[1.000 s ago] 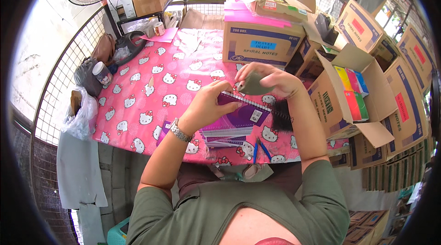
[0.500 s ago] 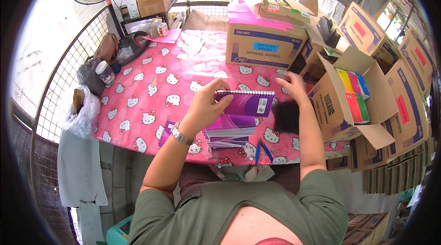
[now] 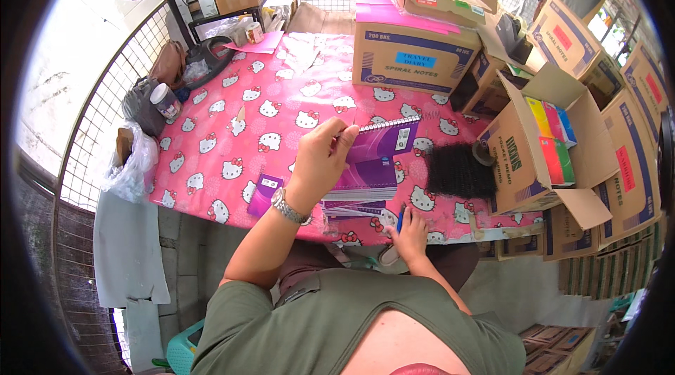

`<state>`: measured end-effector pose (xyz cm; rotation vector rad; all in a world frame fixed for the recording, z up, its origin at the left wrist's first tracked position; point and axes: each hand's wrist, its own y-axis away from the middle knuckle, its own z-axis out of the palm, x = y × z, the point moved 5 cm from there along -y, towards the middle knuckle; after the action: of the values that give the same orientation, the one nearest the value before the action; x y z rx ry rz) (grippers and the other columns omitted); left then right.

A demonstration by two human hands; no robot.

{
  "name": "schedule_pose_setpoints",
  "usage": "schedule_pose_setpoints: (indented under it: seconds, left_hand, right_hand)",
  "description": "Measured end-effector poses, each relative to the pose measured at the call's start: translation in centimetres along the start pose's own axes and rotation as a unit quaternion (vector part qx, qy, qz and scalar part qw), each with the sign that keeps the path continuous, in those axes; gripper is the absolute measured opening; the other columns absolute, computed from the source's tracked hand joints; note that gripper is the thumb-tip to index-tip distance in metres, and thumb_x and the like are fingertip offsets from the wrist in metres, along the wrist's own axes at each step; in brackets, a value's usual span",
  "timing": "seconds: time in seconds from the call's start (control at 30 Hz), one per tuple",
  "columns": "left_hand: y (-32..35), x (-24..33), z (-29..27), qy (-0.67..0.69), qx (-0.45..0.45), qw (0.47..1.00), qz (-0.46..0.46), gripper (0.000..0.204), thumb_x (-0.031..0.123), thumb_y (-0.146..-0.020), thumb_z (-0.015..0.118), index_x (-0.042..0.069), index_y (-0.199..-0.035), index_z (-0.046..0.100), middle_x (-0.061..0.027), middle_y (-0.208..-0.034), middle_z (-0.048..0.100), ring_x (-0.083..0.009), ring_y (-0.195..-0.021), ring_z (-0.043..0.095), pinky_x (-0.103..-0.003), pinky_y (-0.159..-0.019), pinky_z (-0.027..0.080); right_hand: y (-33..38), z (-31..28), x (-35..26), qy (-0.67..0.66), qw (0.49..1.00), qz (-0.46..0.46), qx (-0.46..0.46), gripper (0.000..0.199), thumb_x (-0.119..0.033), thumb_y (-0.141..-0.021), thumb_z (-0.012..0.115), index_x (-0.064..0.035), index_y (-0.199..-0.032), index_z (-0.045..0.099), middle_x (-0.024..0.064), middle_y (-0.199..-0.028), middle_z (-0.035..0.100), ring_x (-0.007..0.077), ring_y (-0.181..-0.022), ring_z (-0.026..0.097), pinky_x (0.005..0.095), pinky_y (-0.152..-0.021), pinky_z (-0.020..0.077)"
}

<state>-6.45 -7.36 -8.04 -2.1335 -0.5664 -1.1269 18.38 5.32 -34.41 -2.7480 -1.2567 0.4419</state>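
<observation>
The left hand, stretched forward, pinches a notebook by its left end above the stack, long axis running left to right, spiral edge facing away. The right hand lies over the pliers; whether it grips them, I cannot tell.
</observation>
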Motion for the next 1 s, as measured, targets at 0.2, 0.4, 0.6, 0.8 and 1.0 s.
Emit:
schedule_pose_setpoints:
  seconds: [0.2, 0.4, 0.6, 0.8, 1.0]
  left_hand:
    - [0.2, 1.1, -0.1, 0.037, 0.026, 0.997, 0.059, 0.019, 0.011, -0.096, 0.068, -0.001, -0.103, 0.054, -0.0047, -0.091, 0.059, -0.0050, -0.064, 0.060, -0.024, -0.050, 0.057]
    - [0.1, 0.4, 0.0, -0.015, 0.033, 0.999, 0.028, 0.018, 0.010, -0.096, 0.067, -0.001, -0.094, 0.053, -0.0028, -0.086, 0.054, -0.0045, -0.064, 0.058, -0.024, -0.047, 0.058]
    - [-0.4, 0.0, -0.1, 0.004, 0.071, 0.993, 0.091, 0.024, 0.012, -0.096, 0.067, -0.001, -0.084, 0.050, -0.0056, -0.080, 0.051, -0.0103, -0.062, 0.055, -0.028, -0.047, 0.054]
    - [-0.3, 0.4, -0.2, 0.048, 0.073, 0.996, 0.018, 0.023, 0.014, -0.096, 0.067, 0.000, -0.085, 0.053, -0.0149, -0.077, 0.055, -0.0259, -0.061, 0.053, -0.038, -0.058, 0.048]
    - [-0.2, -0.6, 0.0, 0.000, 0.097, 0.992, 0.075, 0.020, 0.012, -0.094, 0.069, 0.000, -0.086, 0.053, -0.0152, -0.078, 0.056, -0.0279, -0.063, 0.056, -0.038, -0.058, 0.048]
  right_hand:
    - [-3.9, -6.2, 3.1, -0.319, 0.940, 0.124, -0.002, 0.059, -0.021, -0.078, 0.077, 0.0029, -0.129, 0.059, 0.0187, -0.117, 0.062, 0.0329, -0.109, 0.060, 0.0419, -0.093, 0.0497]
    - [-5.9, -22.8, -7.3, -0.348, 0.893, -0.163, 0.232, 0.056, -0.012, -0.074, 0.080, -0.0002, -0.126, 0.063, 0.0152, -0.115, 0.063, 0.0292, -0.100, 0.064, 0.0375, -0.090, 0.0518]
    - [-8.7, -25.5, -12.8, -0.403, 0.866, -0.258, 0.148, 0.059, -0.012, -0.072, 0.080, 0.0001, -0.127, 0.062, 0.0167, -0.120, 0.063, 0.0278, -0.106, 0.064, 0.0360, -0.093, 0.0511]
    - [-10.1, -26.0, -14.8, -0.380, 0.877, -0.264, 0.127, 0.056, -0.013, -0.074, 0.080, -0.0012, -0.126, 0.063, 0.0161, -0.116, 0.063, 0.0317, -0.106, 0.063, 0.0407, -0.092, 0.0522]
    - [-10.6, -26.2, -15.2, -0.338, 0.889, -0.278, 0.135, 0.055, -0.012, -0.073, 0.080, -0.0010, -0.125, 0.064, 0.0150, -0.117, 0.064, 0.0288, -0.104, 0.065, 0.0374, -0.090, 0.0530]
